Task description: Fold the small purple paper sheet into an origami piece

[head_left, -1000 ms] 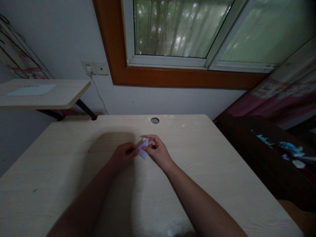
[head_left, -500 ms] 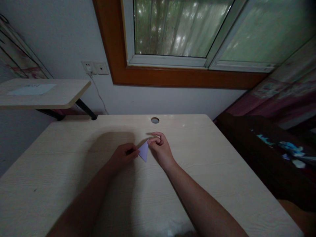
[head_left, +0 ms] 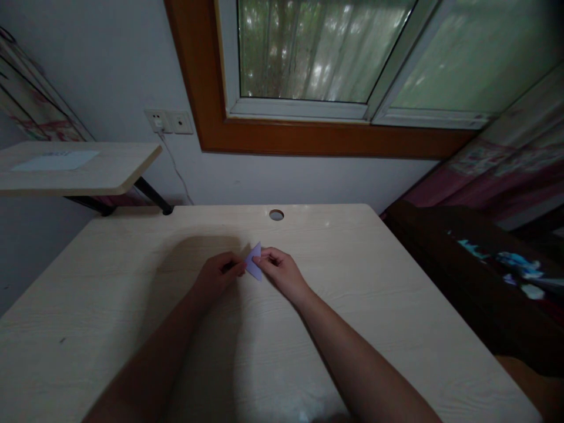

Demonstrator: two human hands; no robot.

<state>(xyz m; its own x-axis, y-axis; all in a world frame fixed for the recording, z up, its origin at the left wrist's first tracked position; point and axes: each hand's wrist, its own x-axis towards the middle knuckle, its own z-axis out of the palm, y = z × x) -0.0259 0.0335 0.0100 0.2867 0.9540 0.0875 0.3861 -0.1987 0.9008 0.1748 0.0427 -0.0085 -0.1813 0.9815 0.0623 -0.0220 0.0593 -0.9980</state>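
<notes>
A small purple folded paper, triangular in outline, is held between both hands just above the desk. My left hand pinches its left corner between thumb and fingers. From the right, my right hand grips its right side, the thumb lying on the near face and the fingers behind. Part of the paper is hidden under the right thumb and the left fingertips.
A round cable hole lies near the desk's back edge. At the left stands a raised shelf on black legs, with a sheet of paper on it. A cable hangs from the wall socket. Behind is a window.
My right hand has moved from the paper's top corner down onto its right side, its fingers now curled in. The paper has turned slightly, with a point facing up. My left hand stays put.
</notes>
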